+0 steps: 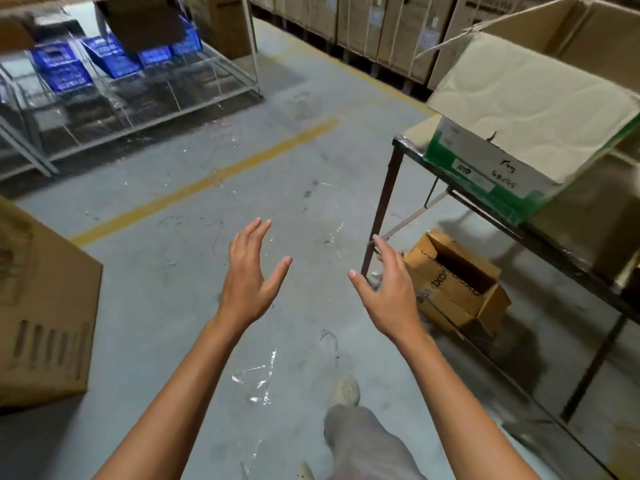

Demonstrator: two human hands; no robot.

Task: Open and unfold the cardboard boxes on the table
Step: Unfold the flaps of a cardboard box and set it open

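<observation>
- Left hand point(247, 271): raised ahead of the body, palm turned inward, fingers straight and spread, grasping nothing.
- Right hand point(388, 289): level with the left and facing it, fingers loosely extended, likewise empty; bare floor visible in the gap between the two palms.
- Directly beyond the right fingertips: table leg point(382, 202), dark metal, with a small brown carton point(457, 282) lying open on the floor just right of the right hand, under the table and not on it.
- Above and to the right of the right hand, well apart from both: green-and-white cardboard box point(502, 168) resting on the near corner of the table point(571, 258), handwritten side facing the hands, pale top panel point(530, 98) tilted up and away.
- Long axis of that box: judged to run from its near corner away to the right, roughly along the table edge.
- Nearer hand: the right; reach judged to call for an upward, rightward move, with the left hand having to cross farther to meet the box's near corner.
- Below the hands: clear tape scraps point(259, 386) on the floor.
- Far left of the left hand: large brown carton point(41, 299) on the floor.
- Beyond the left hand: yellow floor line point(207, 181), then a wire rack with blue crates point(62, 67).
</observation>
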